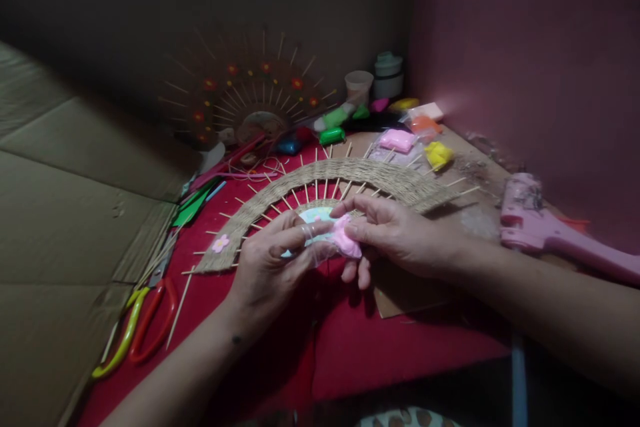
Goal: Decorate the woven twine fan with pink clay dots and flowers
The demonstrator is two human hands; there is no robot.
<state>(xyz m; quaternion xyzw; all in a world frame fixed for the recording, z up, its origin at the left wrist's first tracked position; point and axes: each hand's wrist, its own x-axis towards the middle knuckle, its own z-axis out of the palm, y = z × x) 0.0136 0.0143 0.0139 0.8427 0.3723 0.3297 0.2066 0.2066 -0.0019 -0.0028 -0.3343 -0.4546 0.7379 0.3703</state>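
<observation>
My left hand [280, 257] is closed on a clear wrapper at the middle of the view. Pink clay [346, 237] bulges out of the wrapper's right side, pinched between the thumb and fingers of my right hand [383, 233]. Behind both hands lies a woven fan-shaped arch [300, 180] with thin sticks radiating through it. A pink flower [221, 243] with a yellow centre sits on the arch's left end. A pale blue-green piece [316, 215] shows behind my fingers, partly hidden by them.
Scissors [167, 320] with yellow and red handles lie at left beside cardboard [60, 213]. A pink glue gun [550, 230] is at right. Clay packets, including green [332, 136] and yellow [439, 155], lie behind the arch, near a cup [359, 85] and a second fan [250, 83].
</observation>
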